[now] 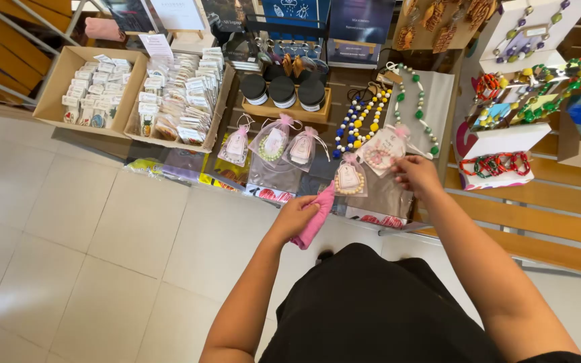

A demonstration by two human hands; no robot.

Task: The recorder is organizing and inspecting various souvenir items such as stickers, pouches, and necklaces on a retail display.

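- The left hand (295,216) is gripping a pink cloth (315,216) at the table's (432,101) near edge; the fingers are closed around the cloth's lower half.
- The cloth is folded into a long strip, its long axis running from low near the person up and to the right, toward a pouch (350,176) holding a pale bead bracelet.
- The cloth's upper tip is lying just beside that pouch, at its lower left corner; whether they are touching I cannot tell.
- The right hand (415,173) is sitting at the near right part of the table, fingers pinched together on the edge of another sheer pouch (384,149) with a pink ribbon.
- This second pouch is lying up and to the left of the right fingertips, tilted, beside the beaded necklaces (364,121).
- The right hand is nearer to both pouches; the left hand is lower, at the table edge.
- Three more ribboned pouches (274,142) are standing in a row further left, well apart from either hand.
- Cardboard boxes (58,84) of small carded items are filling the far left end of the table.
- Black-lidded jars (282,91) are sitting in a wooden tray behind the pouch row.
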